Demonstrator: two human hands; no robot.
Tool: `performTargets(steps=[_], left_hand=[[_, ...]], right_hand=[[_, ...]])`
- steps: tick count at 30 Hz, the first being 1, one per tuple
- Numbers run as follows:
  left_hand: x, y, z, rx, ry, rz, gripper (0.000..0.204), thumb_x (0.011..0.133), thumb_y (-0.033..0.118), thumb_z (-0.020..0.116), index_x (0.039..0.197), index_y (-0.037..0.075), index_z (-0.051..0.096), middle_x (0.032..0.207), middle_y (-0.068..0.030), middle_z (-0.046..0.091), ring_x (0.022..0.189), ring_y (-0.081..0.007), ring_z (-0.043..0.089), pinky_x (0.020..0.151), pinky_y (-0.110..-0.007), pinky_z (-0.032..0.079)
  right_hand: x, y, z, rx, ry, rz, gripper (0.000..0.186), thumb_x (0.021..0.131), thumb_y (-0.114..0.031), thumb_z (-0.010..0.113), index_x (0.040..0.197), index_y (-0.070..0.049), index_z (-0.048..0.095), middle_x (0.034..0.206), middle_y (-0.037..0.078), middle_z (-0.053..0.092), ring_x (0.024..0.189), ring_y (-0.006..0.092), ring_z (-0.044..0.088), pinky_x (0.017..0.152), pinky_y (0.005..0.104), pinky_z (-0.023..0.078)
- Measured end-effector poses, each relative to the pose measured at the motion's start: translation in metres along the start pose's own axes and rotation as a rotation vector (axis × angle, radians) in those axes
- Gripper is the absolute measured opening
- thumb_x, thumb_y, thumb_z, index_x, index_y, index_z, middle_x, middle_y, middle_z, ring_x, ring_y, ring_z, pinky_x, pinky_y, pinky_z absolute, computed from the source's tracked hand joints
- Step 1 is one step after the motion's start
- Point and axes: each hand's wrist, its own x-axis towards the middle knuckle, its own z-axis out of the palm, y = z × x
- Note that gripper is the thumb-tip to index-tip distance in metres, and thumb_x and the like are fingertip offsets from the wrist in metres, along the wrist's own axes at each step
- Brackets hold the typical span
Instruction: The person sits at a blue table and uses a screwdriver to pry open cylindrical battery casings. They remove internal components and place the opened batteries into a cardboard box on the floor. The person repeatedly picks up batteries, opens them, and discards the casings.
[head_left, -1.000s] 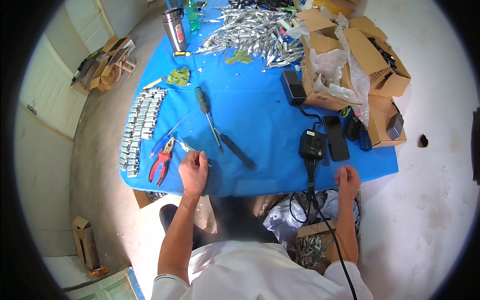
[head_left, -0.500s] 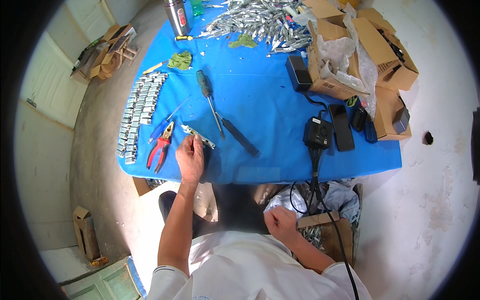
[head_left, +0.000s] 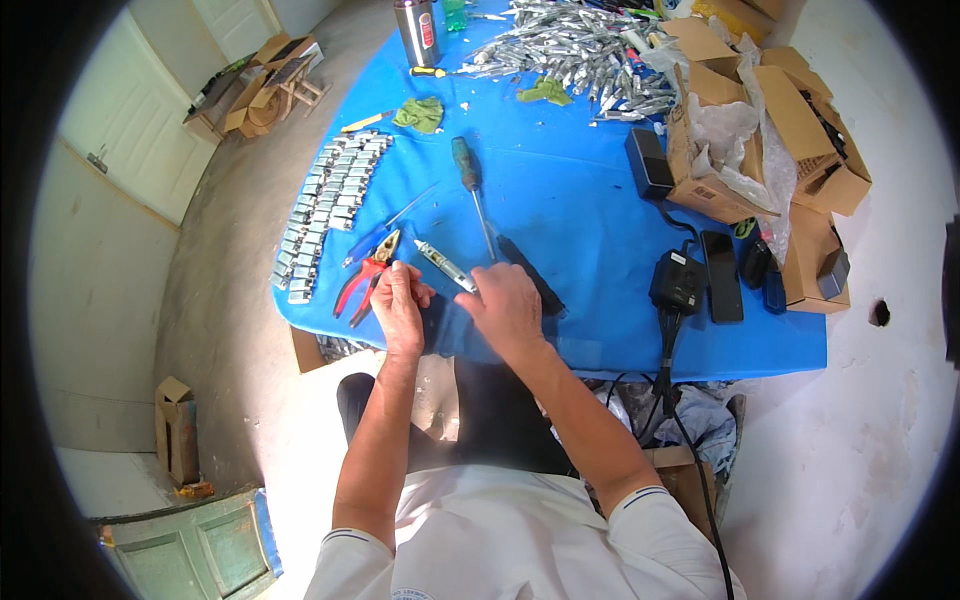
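Note:
My right hand (head_left: pixel 508 305) has its fingers on the near end of a slim silver metal mechanism (head_left: pixel 446 266), which lies slanted on the blue cloth. To its left, my left hand (head_left: pixel 400 305) is closed, its fingers curled together; what they hold, if anything, is hidden. Red-handled pliers (head_left: pixel 365 280) lie just beside the left hand, jaws pointing away. A thin blue-handled screwdriver (head_left: pixel 372 242) rests beyond the pliers. Farther off is a larger screwdriver (head_left: pixel 466 170) with a green handle. A dark, narrow tool (head_left: pixel 530 275) lies partly behind my right hand.
Rows of small silver metal parts (head_left: pixel 330 205) stand at the left. A heap of metal pieces (head_left: pixel 570 50) covers the far side, near a thermos (head_left: pixel 417 35). At right are cardboard boxes (head_left: pixel 715 190), a phone (head_left: pixel 722 275) and a black cabled box (head_left: pixel 678 280).
My right hand has risen from beside my lap to the metal mechanism. My left hand has come off that mechanism and now sits closed beside the pliers. The view has shifted a little.

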Motion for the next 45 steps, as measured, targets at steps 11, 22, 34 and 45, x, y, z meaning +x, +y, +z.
performTargets(steps=[11,22,34,45], left_hand=[[-0.017,-0.003,-0.005,0.203,-0.176,0.025,0.035,0.098,0.030,0.050,0.077,0.003,0.057,0.058,0.0007,0.049,0.050,-0.0054,0.043,0.049,-0.021,0.039],[-0.012,0.018,-0.015,0.006,-0.291,-0.180,0.063,0.098,0.052,0.032,0.091,-0.004,0.059,0.075,-0.0105,0.059,0.066,-0.0172,0.059,0.067,-0.029,0.049],[-0.012,0.021,-0.019,0.091,-0.232,-0.241,0.060,0.098,0.053,0.034,0.082,0.000,0.058,0.068,-0.0087,0.059,0.051,-0.0127,0.051,0.048,-0.024,0.041],[-0.014,0.026,-0.015,0.165,-0.240,-0.255,0.064,0.098,0.052,0.032,0.073,0.000,0.059,0.061,-0.0069,0.057,0.045,-0.0117,0.049,0.044,-0.023,0.038]], right_hand=[[0.007,0.016,-0.036,0.758,-0.301,0.539,0.026,0.090,-0.026,0.060,0.099,-0.003,0.069,0.079,0.006,0.067,0.066,0.0128,0.059,0.059,0.0251,0.047],[-0.008,0.009,-0.044,0.768,-0.227,0.161,0.027,0.090,-0.024,0.061,0.104,0.000,0.065,0.073,0.006,0.061,0.063,0.0089,0.054,0.056,0.0247,0.044],[-0.010,0.009,-0.016,1.129,-0.292,0.407,0.025,0.095,-0.022,0.055,0.107,0.000,0.060,0.084,0.007,0.067,0.067,0.0100,0.060,0.060,0.0233,0.050],[-0.006,0.008,-0.008,1.244,-0.307,0.619,0.027,0.096,-0.028,0.052,0.093,-0.002,0.059,0.078,0.007,0.065,0.063,0.0102,0.059,0.056,0.0226,0.048]])
